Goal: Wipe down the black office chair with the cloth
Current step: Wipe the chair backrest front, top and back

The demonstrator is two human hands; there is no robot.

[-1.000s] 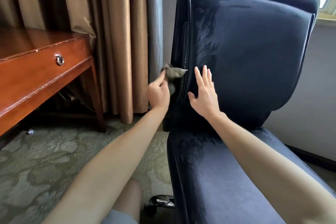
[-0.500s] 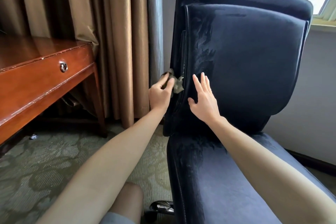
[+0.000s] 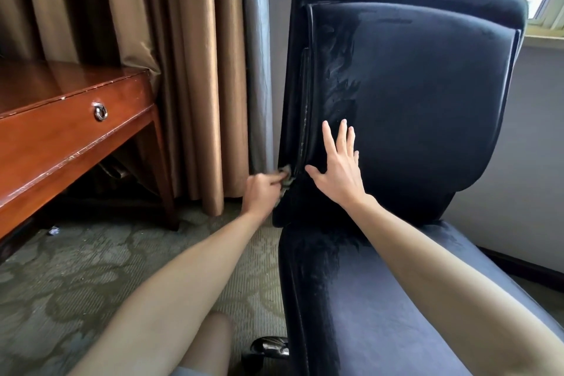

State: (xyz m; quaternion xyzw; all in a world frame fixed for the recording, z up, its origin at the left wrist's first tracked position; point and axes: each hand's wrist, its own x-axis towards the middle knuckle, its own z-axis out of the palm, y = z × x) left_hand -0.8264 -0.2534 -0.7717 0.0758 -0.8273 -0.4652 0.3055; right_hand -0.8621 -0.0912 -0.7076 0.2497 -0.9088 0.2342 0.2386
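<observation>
The left hand [image 3: 262, 192] pinches a small grey cloth [image 3: 286, 175] in its curled fingers. It presses the cloth on the left side edge of the black office chair [image 3: 412, 116], low down, near where the backrest [image 3: 396, 76] meets the seat [image 3: 381, 314]. The hand looks a bit blurry, so I cannot tell just how the fingers lie. The right hand [image 3: 338, 174] holds nothing. It lies flat on the front of the backrest with its fingers straight and spread, just beside that same edge.

What could go wrong? The cloth is tiny and all bunched up. It could slip out of the fingers and drop on the carpet [image 3: 76, 268], where it would pick up dirt. There is a thin gap [image 3: 302, 131] running down the side of the backrest. The cloth could catch in it and get stuck. A shiny bit of the chair's base [image 3: 270, 346] shows below, so the chair may roll or spin. If the left hand pushes too hard, the chair could turn away, and the flat right hand would have to hold it steady. The brown curtain [image 3: 189, 70] hangs near the left hand, so a big swing could bump it. The soft fuzzy cover already shows streaks, and rough wiping could leave more
</observation>
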